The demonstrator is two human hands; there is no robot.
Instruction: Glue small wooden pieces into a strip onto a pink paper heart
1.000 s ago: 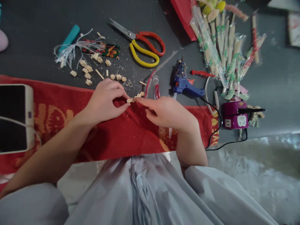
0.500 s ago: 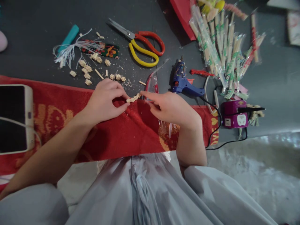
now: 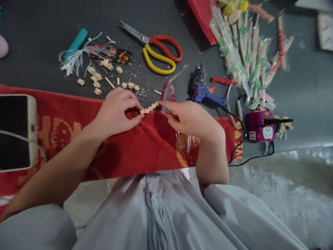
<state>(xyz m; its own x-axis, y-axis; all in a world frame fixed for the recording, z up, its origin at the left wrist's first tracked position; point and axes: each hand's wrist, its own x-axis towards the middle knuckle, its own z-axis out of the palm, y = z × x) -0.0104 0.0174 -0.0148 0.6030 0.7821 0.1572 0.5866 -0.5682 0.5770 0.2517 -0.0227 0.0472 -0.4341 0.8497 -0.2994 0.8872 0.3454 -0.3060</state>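
Between the thumb and index finger of my left hand [image 3: 118,113] is the left end of a short, curved strip of small pale wooden pieces [image 3: 149,108], held over the red towel's far edge. The index finger of my right hand [image 3: 191,118] points at the strip's other end, its tip touching or very near it. The other right fingers are bent and apart from the strip. Several loose clusters of the same pale pieces [image 3: 96,78] lie on the grey table beyond my left hand, with crumbs and little sticks around them.
Red-and-yellow-handled scissors [image 3: 160,52] lie ahead. A blue glue gun [image 3: 201,88] with a black cord sits to the right, near wrapped chopsticks [image 3: 249,52] and a purple box [image 3: 260,126]. A phone-like device [image 3: 15,132] rests on the red towel [image 3: 125,156] at left.
My right index fingertip has shifted slightly right along the strip, uncovering a bit more of its right end. My left hand keeps its pinch in the same place.
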